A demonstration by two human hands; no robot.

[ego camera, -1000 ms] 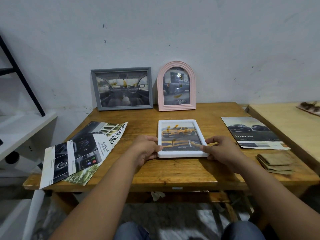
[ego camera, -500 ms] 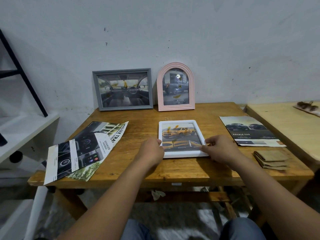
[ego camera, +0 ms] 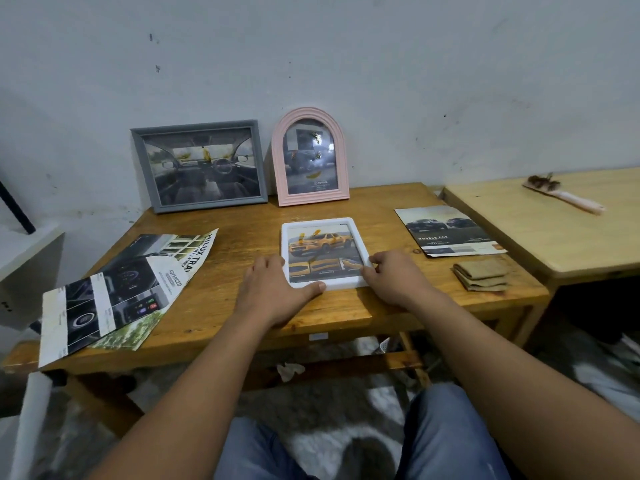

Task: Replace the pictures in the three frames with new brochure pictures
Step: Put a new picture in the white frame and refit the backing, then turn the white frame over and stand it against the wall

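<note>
A white frame (ego camera: pixel 323 225) with a yellow car picture lies flat in the middle of the wooden table (ego camera: pixel 346 313). My left hand (ego camera: pixel 272 291) holds its near left corner, thumb along the bottom edge. My right hand (ego camera: pixel 391 277) pinches its right edge near the bottom corner. A grey frame (ego camera: pixel 199 164) with a car-interior picture and a pink arched frame (ego camera: pixel 310 155) stand leaning on the wall at the back. Cut brochure pages (ego camera: pixel 117 289) lie at the left, and a dark car brochure (ego camera: pixel 446 230) lies at the right.
A folded brown cloth (ego camera: pixel 481 277) lies near the table's right edge. A second, lighter table (ego camera: pixel 554 230) stands to the right with a brush (ego camera: pixel 562 194) on it. A white shelf (ego camera: pixel 27 254) is at the far left. My knees are below the table's front edge.
My left hand has slid round the frame's near left corner, its thumb now along the bottom edge. The camera has shifted, so the scene sits a little differently in view.
</note>
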